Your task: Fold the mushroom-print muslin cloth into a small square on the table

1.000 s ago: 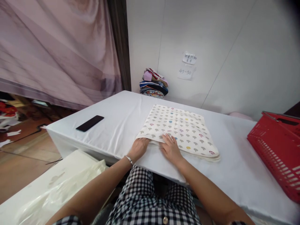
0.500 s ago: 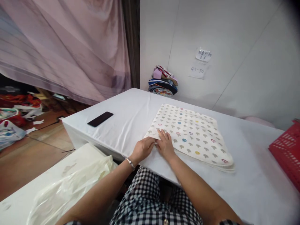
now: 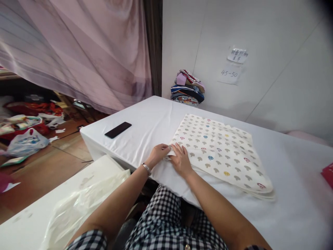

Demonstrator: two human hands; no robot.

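A white cloth (image 3: 218, 152) printed with grey mushrooms and a few red, blue and yellow ones lies folded in layers on the table. My left hand (image 3: 159, 154) pinches its near left corner between thumb and fingers. Right beside it, my right hand (image 3: 181, 161) has its fingers over the same corner and its thumb at the edge, with a bit of white fabric between them. The fingertips of both hands nearly meet. The cloth's layers show at its near right corner.
A black phone (image 3: 118, 130) lies on the white-covered table (image 3: 145, 118). Folded fabrics (image 3: 187, 88) are piled by the wall. A plastic bag (image 3: 78, 208) rests on a lower white surface at left. Part of a red basket (image 3: 328, 173) shows at right. Bags (image 3: 27, 142) sit on the floor.
The view has swung a little to the left. My left hand has lifted slightly at the corner, and my right hand's fingers have drawn closer together there.
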